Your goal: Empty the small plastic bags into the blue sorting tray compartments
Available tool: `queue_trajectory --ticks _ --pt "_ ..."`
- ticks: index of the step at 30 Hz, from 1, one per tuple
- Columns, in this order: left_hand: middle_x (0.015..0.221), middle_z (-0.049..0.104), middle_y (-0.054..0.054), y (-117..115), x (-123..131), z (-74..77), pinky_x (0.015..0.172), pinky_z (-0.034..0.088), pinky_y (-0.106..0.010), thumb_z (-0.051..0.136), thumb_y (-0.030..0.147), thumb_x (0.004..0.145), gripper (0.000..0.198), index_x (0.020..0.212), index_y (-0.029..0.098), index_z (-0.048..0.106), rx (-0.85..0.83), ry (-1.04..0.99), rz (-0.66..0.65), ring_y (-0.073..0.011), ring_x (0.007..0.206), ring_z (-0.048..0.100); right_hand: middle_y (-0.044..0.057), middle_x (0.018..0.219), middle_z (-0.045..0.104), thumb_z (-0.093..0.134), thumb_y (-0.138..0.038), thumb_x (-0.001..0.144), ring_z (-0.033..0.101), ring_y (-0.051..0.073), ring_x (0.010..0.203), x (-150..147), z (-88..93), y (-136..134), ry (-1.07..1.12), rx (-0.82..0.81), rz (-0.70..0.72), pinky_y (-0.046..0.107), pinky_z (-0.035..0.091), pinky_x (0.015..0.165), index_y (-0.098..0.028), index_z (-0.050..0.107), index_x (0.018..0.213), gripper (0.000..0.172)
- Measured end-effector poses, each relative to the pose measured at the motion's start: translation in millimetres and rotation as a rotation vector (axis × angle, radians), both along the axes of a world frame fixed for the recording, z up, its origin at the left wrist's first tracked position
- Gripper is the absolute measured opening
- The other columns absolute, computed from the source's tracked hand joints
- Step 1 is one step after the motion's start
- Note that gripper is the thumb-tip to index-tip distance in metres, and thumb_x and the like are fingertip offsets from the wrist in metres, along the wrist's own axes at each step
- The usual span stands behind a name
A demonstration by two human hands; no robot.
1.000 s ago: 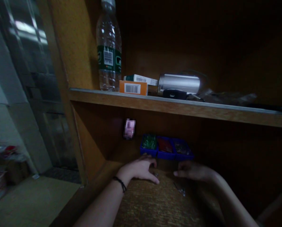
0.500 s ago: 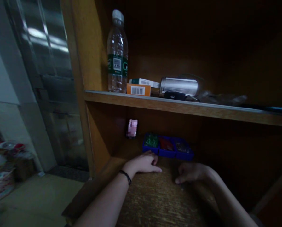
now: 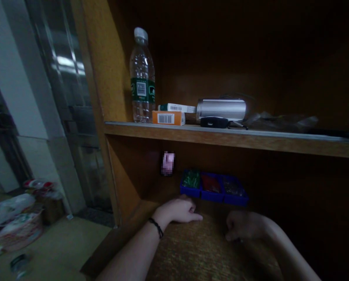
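Note:
On the worn wooden surface (image 3: 197, 249) of the lower compartment rests my left hand (image 3: 178, 209), its fingers curled and the thumb pointing right; a dark braided band circles the wrist. My right hand (image 3: 244, 225) lies to the right in shadow, fingers curled too. Whether either hand holds something small cannot be made out. Just behind them sits a blue three-part tray (image 3: 211, 196), with a green packet (image 3: 191, 179) at left, a red packet (image 3: 211, 183) in the middle and a dull clear packet (image 3: 233, 186) at right.
The shelf edge (image 3: 221, 134) crosses above my hands. It bears a plastic bottle (image 3: 142, 76), an orange box (image 3: 168, 118), a white box (image 3: 177, 108), a silver cylinder (image 3: 221, 109) and a black fob (image 3: 213, 122). A pixelated pink patch (image 3: 167, 163) shows behind. A basket (image 3: 23, 230) stands left.
The view has shifted, so the shelf items appear lower and more of the floor shows at left. My right hand appears slightly farther from my left. Both hands stay curled.

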State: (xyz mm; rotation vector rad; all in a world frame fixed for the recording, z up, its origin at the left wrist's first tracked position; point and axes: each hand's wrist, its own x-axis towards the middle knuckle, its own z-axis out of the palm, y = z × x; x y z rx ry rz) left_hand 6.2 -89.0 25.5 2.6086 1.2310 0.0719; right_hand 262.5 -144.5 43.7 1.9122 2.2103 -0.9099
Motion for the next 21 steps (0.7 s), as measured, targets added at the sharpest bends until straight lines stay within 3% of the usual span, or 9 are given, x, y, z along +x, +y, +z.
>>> queue_trajectory --ticks 3,6,11,17,21 --pt "0.095 0.067 -0.008 -0.7 -0.2 -0.1 0.069 0.045 -0.031 0.047 0.074 0.082 0.057 0.086 0.022 0.071 0.034 -0.012 0.02 -0.0261 0.092 0.061 0.005 0.076 0.072 0.068 -0.043 0.069 0.061 0.018 0.067 4.3 1.3 -0.2 -0.006 0.096 -0.06 0.025 0.037 0.053 -0.019 0.074 0.073 0.025" --pt "0.095 0.069 -0.01 -1.5 0.1 -1.0 0.072 0.046 -0.033 0.048 0.074 0.081 0.059 0.085 0.021 0.074 0.065 0.02 0.046 -0.0277 0.092 0.063 0.004 0.062 0.066 0.069 -0.051 0.067 0.056 0.016 0.057 5.6 4.3 -2.8 -0.039 0.067 -0.016 0.027 0.036 0.05 -0.019 0.069 0.059 0.034" --pt "0.093 0.072 -0.012 -0.4 2.2 -3.9 0.077 0.047 -0.037 0.048 0.076 0.08 0.061 0.082 0.022 0.076 0.17 0.038 0.068 -0.0303 0.091 0.064 -0.002 0.049 0.05 0.073 -0.04 0.058 0.05 0.014 0.049 -1.7 4.1 -5.8 -0.125 0.016 0.023 0.028 0.037 0.05 -0.02 0.052 0.043 0.033" --pt "0.092 0.073 -0.011 3.4 4.2 -13.9 0.078 0.048 -0.038 0.047 0.077 0.08 0.062 0.082 0.022 0.077 0.211 0.074 0.073 -0.03 0.091 0.065 0.0 0.053 0.058 0.066 -0.029 0.061 0.057 0.016 0.052 -7.2 -9.8 -0.7 -0.078 0.085 0.071 0.025 0.04 0.049 -0.02 0.068 0.056 0.011" --pt "0.092 0.073 -0.013 2.1 7.4 -16.4 0.077 0.048 -0.037 0.042 0.07 0.087 0.061 0.085 0.021 0.078 0.246 0.083 0.065 -0.0292 0.09 0.066 0.005 0.074 0.071 0.058 -0.023 0.069 0.062 0.017 0.064 -5.2 -13.4 5.5 -0.042 0.272 0.026 0.024 0.04 0.053 -0.02 0.075 0.076 0.019"
